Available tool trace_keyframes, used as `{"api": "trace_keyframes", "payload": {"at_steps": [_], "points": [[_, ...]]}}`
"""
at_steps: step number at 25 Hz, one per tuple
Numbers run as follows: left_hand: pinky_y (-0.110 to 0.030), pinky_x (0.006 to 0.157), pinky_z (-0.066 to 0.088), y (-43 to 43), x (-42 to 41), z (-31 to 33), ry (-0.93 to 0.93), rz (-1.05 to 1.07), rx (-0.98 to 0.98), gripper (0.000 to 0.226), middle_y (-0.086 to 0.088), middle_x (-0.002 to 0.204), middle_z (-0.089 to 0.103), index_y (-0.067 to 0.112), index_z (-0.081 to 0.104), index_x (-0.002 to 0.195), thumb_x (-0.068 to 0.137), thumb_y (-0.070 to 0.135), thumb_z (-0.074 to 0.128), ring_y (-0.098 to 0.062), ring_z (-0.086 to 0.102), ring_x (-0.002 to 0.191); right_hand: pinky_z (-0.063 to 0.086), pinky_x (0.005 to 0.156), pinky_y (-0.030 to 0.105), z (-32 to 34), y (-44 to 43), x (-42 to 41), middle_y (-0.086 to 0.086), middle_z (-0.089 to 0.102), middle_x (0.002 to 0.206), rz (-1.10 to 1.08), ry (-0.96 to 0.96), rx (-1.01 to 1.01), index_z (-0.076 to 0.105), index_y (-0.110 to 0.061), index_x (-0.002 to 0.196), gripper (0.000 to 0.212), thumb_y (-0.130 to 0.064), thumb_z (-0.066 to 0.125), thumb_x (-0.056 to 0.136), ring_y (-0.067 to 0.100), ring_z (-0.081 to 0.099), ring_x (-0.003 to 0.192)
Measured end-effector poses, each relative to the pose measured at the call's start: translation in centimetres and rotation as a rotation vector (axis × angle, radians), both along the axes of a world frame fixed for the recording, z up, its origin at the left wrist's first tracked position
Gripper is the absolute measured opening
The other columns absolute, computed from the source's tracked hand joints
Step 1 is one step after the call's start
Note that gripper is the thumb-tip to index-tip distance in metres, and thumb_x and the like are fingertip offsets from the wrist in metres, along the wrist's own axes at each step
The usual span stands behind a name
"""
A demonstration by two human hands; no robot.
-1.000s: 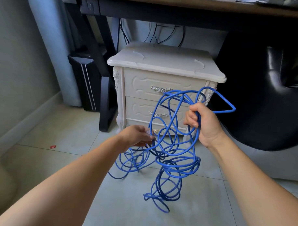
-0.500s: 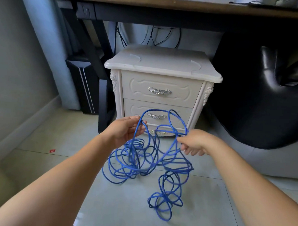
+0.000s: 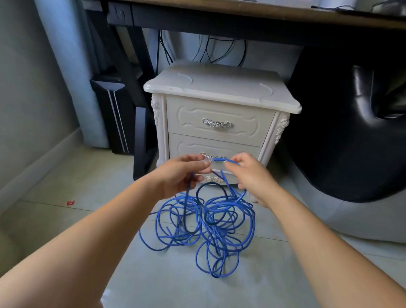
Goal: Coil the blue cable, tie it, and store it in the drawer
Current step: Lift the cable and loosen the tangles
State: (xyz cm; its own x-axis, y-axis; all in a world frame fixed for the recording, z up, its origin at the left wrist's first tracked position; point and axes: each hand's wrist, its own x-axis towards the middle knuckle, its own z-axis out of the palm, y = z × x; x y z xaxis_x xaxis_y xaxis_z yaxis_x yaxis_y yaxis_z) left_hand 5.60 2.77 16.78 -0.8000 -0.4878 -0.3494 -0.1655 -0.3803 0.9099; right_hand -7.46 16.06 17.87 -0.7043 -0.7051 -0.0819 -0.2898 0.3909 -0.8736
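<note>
The blue cable (image 3: 204,223) lies in a loose tangle on the floor tiles in front of a white nightstand (image 3: 220,90). One short stretch of it runs between my two hands, held up in front of the lower drawer (image 3: 188,146). My left hand (image 3: 183,174) pinches that stretch at its left end, and a strand hangs down from this hand to the heap. My right hand (image 3: 247,176) pinches the right end, with more strands dropping from it. The upper drawer (image 3: 219,124) and the lower one are both shut.
A dark wooden desk (image 3: 225,9) spans above the nightstand, with black wires hanging behind. A black desk leg (image 3: 140,137) and a black computer case (image 3: 116,114) stand to the left. A black and grey chair (image 3: 354,140) fills the right. A small red scrap (image 3: 70,203) lies on the floor.
The cable bundle was lifted high a second ago; it has dropped to the floor. My hands have come together, close to each other, holding only one short stretch.
</note>
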Motion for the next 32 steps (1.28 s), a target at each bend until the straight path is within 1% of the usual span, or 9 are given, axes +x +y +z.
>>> {"api": "trace_keyframes", "payload": {"at_steps": [4,6,9,16,19,21,23,26,32], "points": [[-0.021,0.052,0.045,-1.0,0.6,-0.9,-0.118,0.065,-0.119,0.037,-0.01,0.1,0.07,0.015,0.057,0.125,0.091,0.0,0.06,-0.01,0.06,0.058,0.02,0.035,0.015,0.9,0.3,-1.3,-0.008,0.031,0.055,-0.023,-0.256,-0.296,0.052,-0.018,0.084,0.015,-0.015,0.051,0.099,0.0,0.023,0.037],[-0.03,0.072,0.056,-1.3,0.8,-1.4,-0.324,-0.037,-0.433,0.048,-0.011,0.114,0.065,0.025,0.056,0.131,0.088,0.008,0.066,-0.02,0.068,0.087,0.016,0.035,0.014,1.7,0.5,-1.8,-0.01,0.027,0.05,-0.015,-0.329,-0.41,0.051,-0.016,0.085,0.017,-0.012,0.047,0.101,0.001,0.019,0.037],[-0.037,0.11,0.037,-0.1,0.8,-1.5,-0.488,-0.343,-0.92,0.07,-0.009,0.152,0.035,0.031,0.045,0.143,0.08,0.019,0.075,-0.027,0.043,0.134,0.015,0.036,0.015,2.4,0.5,-2.0,-0.01,0.028,0.048,0.011,-0.43,-0.521,0.051,-0.016,0.088,0.016,-0.012,0.044,0.102,0.003,0.018,0.039],[-0.031,0.094,0.051,2.1,-0.5,0.0,0.065,-0.204,-0.197,0.012,-0.003,0.083,0.072,0.009,0.064,0.097,0.097,0.018,0.056,-0.014,0.07,0.083,0.034,0.045,0.022,1.5,0.5,-2.1,-0.004,0.036,0.049,-0.09,-0.548,-0.571,0.052,-0.013,0.092,0.017,-0.013,0.04,0.104,0.011,0.032,0.045],[-0.029,0.086,0.052,1.9,-0.9,-0.3,0.093,-0.018,-0.148,0.017,-0.001,0.074,0.065,0.01,0.063,0.091,0.101,0.016,0.05,-0.013,0.065,0.075,0.051,0.068,0.037,0.9,1.1,-1.9,0.008,0.059,0.077,0.03,-0.531,-0.279,0.052,-0.02,0.104,0.005,-0.02,0.052,0.099,0.023,0.06,0.071],[-0.026,0.08,0.049,1.5,-1.0,-0.4,0.087,0.09,-0.142,0.019,-0.002,0.08,0.064,0.013,0.066,0.093,0.101,0.018,0.05,-0.012,0.064,0.08,0.055,0.074,0.04,0.4,1.9,-1.5,0.012,0.068,0.1,0.167,-0.519,-0.057,0.041,-0.033,0.116,0.036,-0.018,0.064,0.092,0.027,0.069,0.088],[-0.028,0.083,0.048,1.0,-1.0,-0.6,0.022,0.146,-0.28,0.02,0.001,0.09,0.068,0.018,0.069,0.096,0.101,0.021,0.05,-0.013,0.063,0.09,0.057,0.065,0.031,-0.2,2.1,-1.1,0.012,0.071,0.091,0.191,-0.385,0.07,0.032,-0.033,0.128,0.051,-0.011,0.062,0.093,0.025,0.07,0.073],[-0.022,0.068,0.045,0.5,-0.5,-0.7,-0.086,0.18,-0.552,0.024,0.004,0.081,0.065,0.018,0.066,0.103,0.104,0.02,0.043,-0.013,0.057,0.073,0.053,0.053,0.023,-0.4,1.7,-2.0,0.001,0.056,0.072,0.004,0.011,0.139,0.049,-0.019,0.13,0.032,-0.022,0.049,0.099,0.017,0.058,0.054],[-0.02,0.045,0.016,-0.2,-0.1,1.1,0.182,0.145,-0.103,0.029,0.009,0.056,0.023,0.013,0.064,0.102,0.105,0.021,0.036,-0.007,0.019,0.048,0.047,0.072,0.034,-1.6,1.9,-3.9,-0.002,0.051,0.077,-0.064,0.066,0.237,0.059,-0.025,0.124,0.033,-0.023,0.04,0.098,0.019,0.051,0.072]]}}
